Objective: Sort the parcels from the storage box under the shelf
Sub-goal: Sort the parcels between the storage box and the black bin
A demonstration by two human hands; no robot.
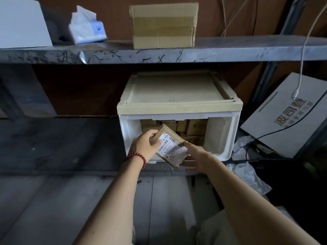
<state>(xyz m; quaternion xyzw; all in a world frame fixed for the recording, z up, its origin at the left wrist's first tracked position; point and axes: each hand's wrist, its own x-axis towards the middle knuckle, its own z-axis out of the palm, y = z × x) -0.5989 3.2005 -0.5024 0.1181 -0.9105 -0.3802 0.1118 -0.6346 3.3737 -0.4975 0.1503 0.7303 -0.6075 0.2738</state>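
Note:
A white storage box (224, 135) with a beige lid stands under the metal shelf (159, 53), its front open. Several small brown parcels (192, 127) are stacked inside it. In front of the opening I hold one flat brown parcel (170, 147) with a white shipping label, tilted. My left hand (146, 145), a red bead bracelet on its wrist, grips the parcel's left edge. My right hand (195, 156) holds its right and lower edge, thumb on top and fingers underneath.
On the shelf above stand a taped cardboard box (163, 25), a tissue pack (86, 27) and a white box (23, 22). A large grey printed carton (286, 117) leans at the right, with cables and crumpled plastic bags (247, 175) below it. Dark floor lies to the left.

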